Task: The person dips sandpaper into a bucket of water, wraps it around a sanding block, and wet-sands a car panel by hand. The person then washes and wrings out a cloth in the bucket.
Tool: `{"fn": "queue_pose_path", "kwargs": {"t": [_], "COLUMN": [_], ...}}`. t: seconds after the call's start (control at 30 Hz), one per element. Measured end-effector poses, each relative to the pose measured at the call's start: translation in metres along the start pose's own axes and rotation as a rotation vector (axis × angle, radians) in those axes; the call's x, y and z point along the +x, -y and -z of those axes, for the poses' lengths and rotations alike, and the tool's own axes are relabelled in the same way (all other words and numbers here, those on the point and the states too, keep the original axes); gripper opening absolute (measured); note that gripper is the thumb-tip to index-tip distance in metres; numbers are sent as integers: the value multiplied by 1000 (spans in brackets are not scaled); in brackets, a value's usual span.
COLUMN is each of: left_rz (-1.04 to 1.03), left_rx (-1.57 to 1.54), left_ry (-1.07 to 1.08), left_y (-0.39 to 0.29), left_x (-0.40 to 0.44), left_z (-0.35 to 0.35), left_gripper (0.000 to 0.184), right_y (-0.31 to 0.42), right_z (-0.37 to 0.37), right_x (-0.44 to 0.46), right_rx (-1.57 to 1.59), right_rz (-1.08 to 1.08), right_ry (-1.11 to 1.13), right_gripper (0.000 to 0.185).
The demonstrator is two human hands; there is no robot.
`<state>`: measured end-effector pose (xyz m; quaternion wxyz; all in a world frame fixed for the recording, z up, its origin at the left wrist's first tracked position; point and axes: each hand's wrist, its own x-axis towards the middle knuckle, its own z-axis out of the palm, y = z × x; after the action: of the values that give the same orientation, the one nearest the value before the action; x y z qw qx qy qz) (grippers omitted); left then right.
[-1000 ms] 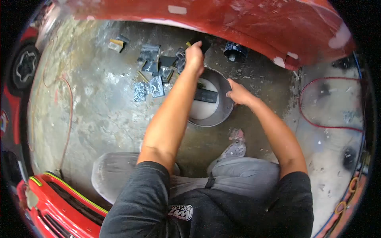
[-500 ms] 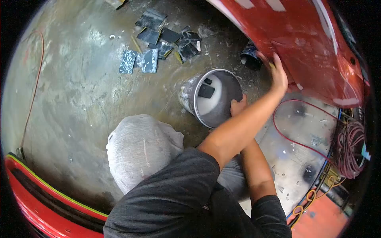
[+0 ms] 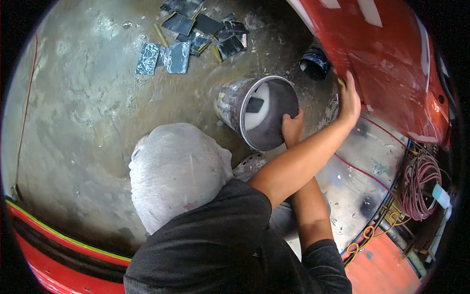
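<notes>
The bucket [image 3: 227, 104] stands on the concrete floor [image 3: 93, 142] in front of the person's raised knee [image 3: 178, 169], its mouth facing the camera. The right hand [image 3: 293, 126] is clamped on the bucket's near-right rim, thumb over the edge and pointing inward; the grip probably serves to steady the bucket while the other arm works elsewhere. Inside, a dark piece [image 3: 254, 104] lies in whitish liquid [image 3: 255, 121], perhaps left there to stay wet.

To the right of the bucket, the left hand [image 3: 349, 102] is well apart from the right one, raised at the red panel [image 3: 387, 68]. The left arm crosses over the right forearm, elbow bent, wrist cocked back and fingers extended up along the panel's edge. A sliver of yellow [image 3: 341, 83] shows at the fingers, but the palm is turned away, so I cannot tell whether the hand holds a pad or presses directly.

Beyond the bucket to the left lie dark sheets [image 3: 208, 24], some overlapping, apparently kept within easy reach. A dark container [image 3: 316, 64] rests beyond the bucket to the right, near the panel's lower edge.
</notes>
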<state>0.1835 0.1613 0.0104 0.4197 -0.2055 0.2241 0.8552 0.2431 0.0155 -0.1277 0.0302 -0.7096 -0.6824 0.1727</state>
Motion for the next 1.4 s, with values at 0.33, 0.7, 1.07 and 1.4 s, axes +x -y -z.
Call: {"fn": "queue_pose_path", "kwargs": {"t": [0.33, 0.7, 1.07, 1.4], "left_rz": [107, -34, -476, -743], "left_rx": [287, 119, 211, 219], "left_ry": [57, 68, 95, 43], "left_y": [61, -8, -106, -208], "left_x": [-7, 4, 71, 159], "left_z": [7, 3, 11, 11], "left_gripper": [78, 77, 77, 72], "right_y": [-4, 5, -63, 14], "right_z": [-3, 1, -28, 7], "right_x": [3, -2, 16, -7], "right_rx": [140, -97, 44, 39], "right_rz": [80, -18, 73, 62], "right_ry": [19, -22, 62, -11], "right_gripper": [66, 63, 74, 66]}}
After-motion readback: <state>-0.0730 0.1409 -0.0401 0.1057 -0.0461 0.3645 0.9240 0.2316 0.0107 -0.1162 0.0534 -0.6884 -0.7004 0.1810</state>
